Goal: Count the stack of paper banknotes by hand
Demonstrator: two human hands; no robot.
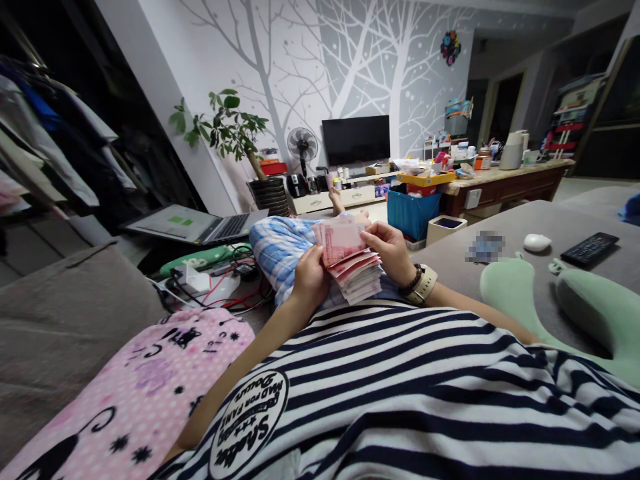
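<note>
The left side of a banknote stack (357, 277) is gripped by the left hand (309, 275), thumb laid on top and fingers curled, mostly hidden. The upper right edge of the top notes is pinched between thumb and forefinger of the right hand (393, 252). Both forearms are angled inward, and the notes are held over the lap. Their stepped edges are turned toward the striped shirt (390, 373) and run crosswise, rising slightly rightward. Open air is left above. The left side is bounded by plaid trousers (280, 233), cables (235, 287) and a laptop (200, 225); on the right, a strip of sofa (455, 267) is left between the watch (426, 283) and a green neck pillow (510, 287).
</note>
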